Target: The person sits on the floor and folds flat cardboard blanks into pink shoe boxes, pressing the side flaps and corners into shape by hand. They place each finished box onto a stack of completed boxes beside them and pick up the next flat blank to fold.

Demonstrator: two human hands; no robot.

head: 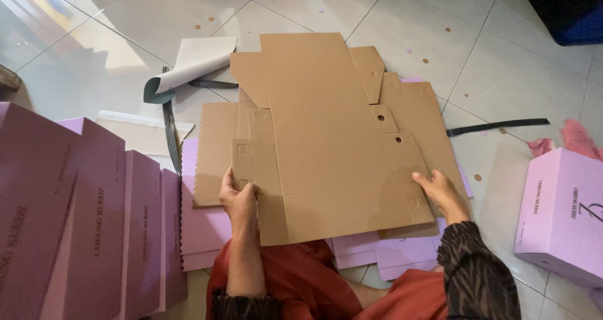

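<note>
A person seated on a tiled floor (515, 75) holds a flat, die-cut brown cardboard box blank (326, 138), which lies unfolded in front of the knees with its brown side up. The left hand (237, 197) grips the blank's near left edge, fingers curled over a small side flap beside a square slot. The right hand (440, 191) rests on the near right corner, fingers spread flat on the card just beside a round punched hole. The blank sits atop more flat sheets (402, 254), brown above and lilac below, whose near edges show under it.

To the left stands a row of folded lilac boxes (94, 219), leaning one against the next. Near the right edge sits a single finished lilac box (562, 216) with dark lettering, and just beyond it a scrap of pink cloth (575, 139). A dark strap (499, 126) lies on the tiles to the right of the blank. Farther off to the left, a curled sheet of grey-white paper (195, 62) with a dark green underside lies on the floor. Small round card punchings (425, 60) dot the tiles.
</note>
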